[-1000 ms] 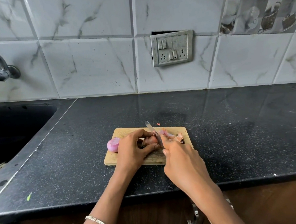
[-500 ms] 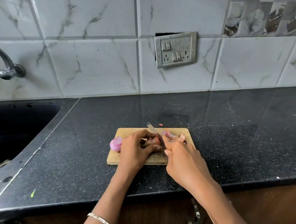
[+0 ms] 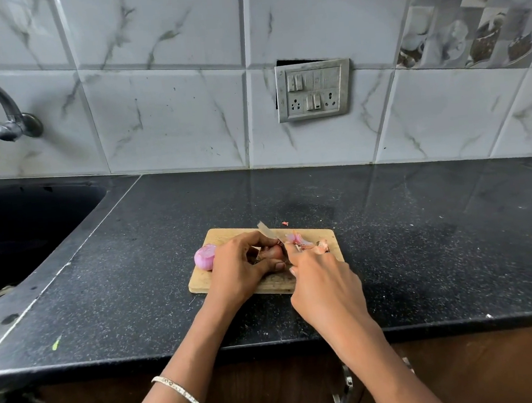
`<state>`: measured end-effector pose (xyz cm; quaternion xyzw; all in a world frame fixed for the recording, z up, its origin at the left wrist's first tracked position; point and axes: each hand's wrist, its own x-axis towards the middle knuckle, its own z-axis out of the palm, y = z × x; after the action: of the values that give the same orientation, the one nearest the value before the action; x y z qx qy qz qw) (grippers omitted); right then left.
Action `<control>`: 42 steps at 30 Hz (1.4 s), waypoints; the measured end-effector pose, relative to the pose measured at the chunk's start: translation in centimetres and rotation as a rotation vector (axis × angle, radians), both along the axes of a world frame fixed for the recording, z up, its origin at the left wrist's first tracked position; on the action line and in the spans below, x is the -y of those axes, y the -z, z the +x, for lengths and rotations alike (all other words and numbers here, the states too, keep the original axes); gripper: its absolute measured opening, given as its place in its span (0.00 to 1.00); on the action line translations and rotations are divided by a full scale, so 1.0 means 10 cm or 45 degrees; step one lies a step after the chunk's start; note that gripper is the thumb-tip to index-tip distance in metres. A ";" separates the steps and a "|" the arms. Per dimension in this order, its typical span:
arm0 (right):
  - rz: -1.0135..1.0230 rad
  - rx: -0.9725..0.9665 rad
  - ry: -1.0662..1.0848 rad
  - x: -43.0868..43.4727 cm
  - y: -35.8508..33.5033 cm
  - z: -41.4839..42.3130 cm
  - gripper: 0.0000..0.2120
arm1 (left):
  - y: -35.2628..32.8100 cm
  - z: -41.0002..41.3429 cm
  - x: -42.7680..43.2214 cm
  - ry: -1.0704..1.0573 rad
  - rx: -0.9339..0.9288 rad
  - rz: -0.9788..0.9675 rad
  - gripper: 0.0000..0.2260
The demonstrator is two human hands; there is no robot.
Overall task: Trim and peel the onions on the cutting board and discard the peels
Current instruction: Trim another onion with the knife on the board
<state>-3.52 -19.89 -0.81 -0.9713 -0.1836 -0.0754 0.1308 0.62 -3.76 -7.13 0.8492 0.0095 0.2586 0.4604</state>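
A black speckled surface [image 3: 393, 254] lies below a marble-tiled wall [image 3: 169, 119], with a sink [image 3: 16, 225] at the left. Nothing has visibly shifted since the earlier frame. On the cutting board [image 3: 201, 282], the left hand [image 3: 242, 268] curls its fingers round an onion [image 3: 272, 252]. The right hand [image 3: 325, 286] grips the knife [image 3: 265, 229] against it. A peeled onion [image 3: 205, 256] and peels [image 3: 314, 245] lie to either side.

Left hand [image 3: 238, 269] curls round an onion [image 3: 272, 252], right hand [image 3: 326, 288] grips a knife [image 3: 265, 229], forearms angled inward.
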 end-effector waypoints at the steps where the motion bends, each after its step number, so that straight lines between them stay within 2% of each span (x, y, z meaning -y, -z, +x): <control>1: 0.004 -0.004 -0.003 -0.01 0.00 0.03 0.27 | 0.00 0.00 0.01 -0.002 0.006 0.002 0.15; 25: -0.033 -0.008 0.041 -0.02 0.25 -0.03 0.33 | -0.02 -0.06 0.03 -0.015 0.022 0.079 0.15; 31: 0.061 -0.019 0.020 0.11 0.31 -0.15 0.30 | 0.00 -0.06 0.04 -0.041 0.055 0.190 0.16; 35: 0.031 0.012 0.024 0.24 0.29 -0.23 0.28 | -0.01 -0.09 0.05 -0.044 0.049 0.254 0.16; 42: 0.086 -0.081 0.061 0.43 0.22 -0.22 0.25 | -0.01 -0.12 0.07 -0.088 -0.005 0.314 0.23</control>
<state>-5.76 -24.14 -3.03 -0.9724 -0.1532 -0.0537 0.1673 -0.57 -4.45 -6.98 0.8990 0.0078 0.2721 0.3431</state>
